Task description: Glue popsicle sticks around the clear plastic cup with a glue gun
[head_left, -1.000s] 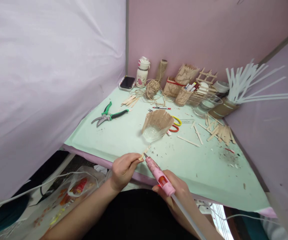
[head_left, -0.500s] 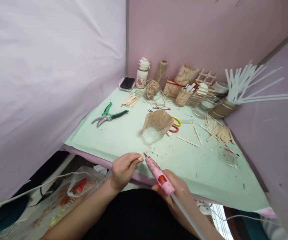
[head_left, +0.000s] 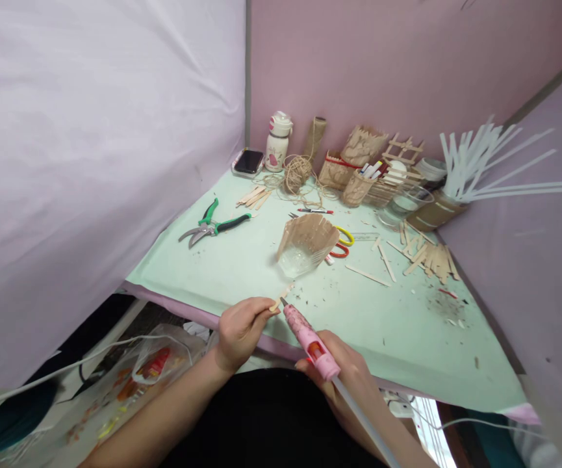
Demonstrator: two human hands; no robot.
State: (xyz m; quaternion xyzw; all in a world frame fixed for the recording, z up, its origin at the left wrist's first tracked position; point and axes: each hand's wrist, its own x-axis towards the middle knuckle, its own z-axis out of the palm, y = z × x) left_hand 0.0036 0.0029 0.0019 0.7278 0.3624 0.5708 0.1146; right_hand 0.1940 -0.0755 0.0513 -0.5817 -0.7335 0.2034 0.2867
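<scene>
My left hand pinches a small wooden stick piece just above the table's near edge. My right hand grips a pink glue gun with a white glue stick trailing out behind it. The gun's nozzle tip touches the stick piece. Behind them on the mint-green table lies a clear cup clad in wooden sticks, tipped on its side.
Green-handled pliers lie at the left. Loose wooden sticks, scissors, twine, a phone, a bottle, stick baskets and a jar of white strips crowd the back. Fabric walls close in on three sides.
</scene>
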